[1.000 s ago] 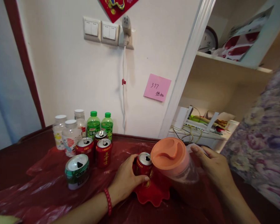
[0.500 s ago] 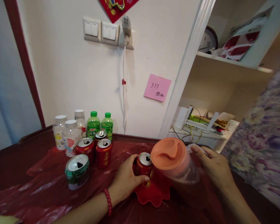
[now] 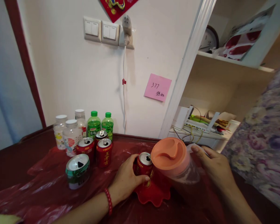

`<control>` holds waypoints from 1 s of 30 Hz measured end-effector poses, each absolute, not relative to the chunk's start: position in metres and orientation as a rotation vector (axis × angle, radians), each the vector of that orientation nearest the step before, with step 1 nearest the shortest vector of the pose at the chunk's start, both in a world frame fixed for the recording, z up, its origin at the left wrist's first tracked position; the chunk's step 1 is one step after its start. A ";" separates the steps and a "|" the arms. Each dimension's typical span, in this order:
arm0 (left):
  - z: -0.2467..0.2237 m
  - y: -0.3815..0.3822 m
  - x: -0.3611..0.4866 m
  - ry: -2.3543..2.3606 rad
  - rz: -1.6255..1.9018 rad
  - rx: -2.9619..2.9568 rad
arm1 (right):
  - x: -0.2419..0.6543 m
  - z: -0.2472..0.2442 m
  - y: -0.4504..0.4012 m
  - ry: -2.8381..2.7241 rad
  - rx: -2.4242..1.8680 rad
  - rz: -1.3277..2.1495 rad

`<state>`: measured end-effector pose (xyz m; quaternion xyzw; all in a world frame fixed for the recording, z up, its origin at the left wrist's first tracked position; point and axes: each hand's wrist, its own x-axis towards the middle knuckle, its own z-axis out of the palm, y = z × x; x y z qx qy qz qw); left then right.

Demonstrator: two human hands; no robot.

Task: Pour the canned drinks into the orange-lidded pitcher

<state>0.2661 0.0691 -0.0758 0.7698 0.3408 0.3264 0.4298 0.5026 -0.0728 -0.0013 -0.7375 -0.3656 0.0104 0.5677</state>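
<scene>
My left hand, with a red bead bracelet on the wrist, is wrapped round a red drink can whose top is opened. The can stands upright on a red wavy-edged mat. By its handle my right hand grips a clear pitcher with an orange lid. The pitcher is tilted toward the can, and its lid rim is beside the can's top. Whether liquid flows between them I cannot tell.
Left of my hands stand red cans, a dented green can, clear white-capped bottles and green-capped bottles. Red plastic film covers the table. Behind rises a wall with a power cord; a flowered cloth hangs at right.
Nearly nothing differs. Both hands keep their hold on the can and the tilted pitcher; the view has shifted very slightly.
</scene>
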 end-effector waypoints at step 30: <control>-0.072 0.067 0.265 0.868 0.811 1.911 | 0.503 -0.002 -0.073 -0.870 -1.761 0.001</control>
